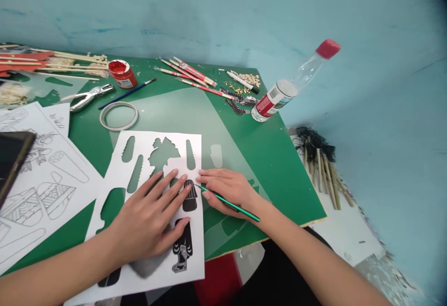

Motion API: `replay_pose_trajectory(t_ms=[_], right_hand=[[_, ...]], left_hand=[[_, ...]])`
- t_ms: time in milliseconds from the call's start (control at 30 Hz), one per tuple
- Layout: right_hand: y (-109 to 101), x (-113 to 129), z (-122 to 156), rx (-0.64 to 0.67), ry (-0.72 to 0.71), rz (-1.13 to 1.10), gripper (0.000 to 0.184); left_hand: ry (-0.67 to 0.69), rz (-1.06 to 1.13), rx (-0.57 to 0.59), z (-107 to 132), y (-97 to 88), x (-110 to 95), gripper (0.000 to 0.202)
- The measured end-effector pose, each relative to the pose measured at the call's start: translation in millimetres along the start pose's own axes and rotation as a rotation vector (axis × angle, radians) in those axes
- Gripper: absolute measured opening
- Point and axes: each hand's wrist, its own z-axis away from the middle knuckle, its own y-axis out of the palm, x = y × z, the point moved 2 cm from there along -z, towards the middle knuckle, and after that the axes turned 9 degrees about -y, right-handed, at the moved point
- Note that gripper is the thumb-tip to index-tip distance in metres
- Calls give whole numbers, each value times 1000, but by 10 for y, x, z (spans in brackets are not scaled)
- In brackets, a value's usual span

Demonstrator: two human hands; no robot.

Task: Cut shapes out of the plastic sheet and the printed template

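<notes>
My left hand [150, 215] lies flat with fingers spread on a white sheet of paper [139, 189] with cut-out shapes and black painted figures [183, 245]. My right hand [228, 189] rests beside it on the sheet's right edge, fingers closed around a thin green brush [230, 203] whose tip points at a black painted shape [190, 196]. The sheet lies on a green board [272, 157].
On the board's far side lie a red paint jar [122, 73], a tape ring [118, 116], a hole punch [87, 97], a blue brush [127, 92], red-striped sticks [188, 73] and a tipped bottle [293, 85]. Printed drawings [38, 175] lie left; bamboo sticks [324, 171] right.
</notes>
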Motion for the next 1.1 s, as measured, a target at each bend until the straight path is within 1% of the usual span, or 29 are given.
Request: replay_pose_trajectory(t_ms=[67,133,433,533,633,700,800,867,1000,1100], right_hand=[[7,2,26,13,-57,45,8],[7,0,40,25,-83,71,7],[-48,-4,-38,51,-1,53,16],[-38,24,-34,13,6,46,16],[-18,84,12,-89,73,11,20],[-3,141,48,-114,71,-10,20],[17,207,79,-42,-10,21,15],[22,214,89,-15,-32,52,13],[34,201,97,-35,-47,76,13],[37,207,78,-43,-18,32,15]], left_hand=[[-32,40,9,10,5,7,54],[-51,78,18,20,4,-3,55],[-33,97,35,-24,-52,-3,56],[-44,95,48,-19,-51,-6,53],[-56,94,54,-6,-41,-12,50],[-67,105,56,4,-34,-14,50],[-76,124,61,15,-29,-11,50],[-67,119,57,15,-30,-8,48],[-43,96,47,4,-30,-3,48],[-37,85,48,-1,-22,0,47]])
